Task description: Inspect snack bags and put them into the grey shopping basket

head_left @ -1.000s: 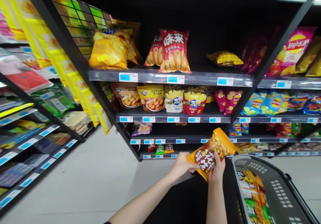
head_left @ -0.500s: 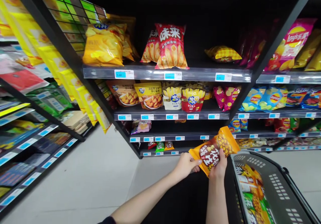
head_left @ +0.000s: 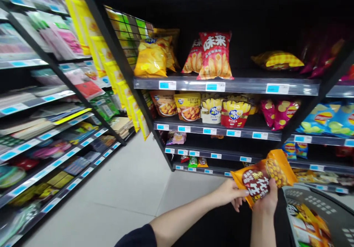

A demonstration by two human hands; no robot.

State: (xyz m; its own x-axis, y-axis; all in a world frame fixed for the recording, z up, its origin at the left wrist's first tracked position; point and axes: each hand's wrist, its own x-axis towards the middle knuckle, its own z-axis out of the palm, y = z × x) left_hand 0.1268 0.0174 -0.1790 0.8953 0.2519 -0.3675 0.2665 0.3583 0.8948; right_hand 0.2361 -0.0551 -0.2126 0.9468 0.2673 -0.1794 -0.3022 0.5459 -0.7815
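An orange and brown bag of peanuts [head_left: 256,178] is held up in front of the lower shelves, its printed face towards me and its right end raised. My right hand [head_left: 266,202] grips it from below, thumb across the front. At the bag's left end is my left hand [head_left: 227,194], closed, with its thumb against the bag's edge and the other fingers curled, partly behind it. To the right of my hands stands a grey shopping basket [head_left: 304,192] with perforated walls. Several snack packs [head_left: 311,226] lie inside it.
Ahead is a black shelf rack with a red snack bag [head_left: 215,57], a yellow chip bag [head_left: 153,58] and stand-up pouches [head_left: 235,112]. Yellow packs [head_left: 95,29] hang along its left post. Another stocked shelf [head_left: 55,136] runs along the left, beyond pale floor tiles [head_left: 121,188].
My view has turned left, so the shelves, basket and hands appear further right, and more of the left shelf shows. Both hands keep hold of the bag of peanuts.
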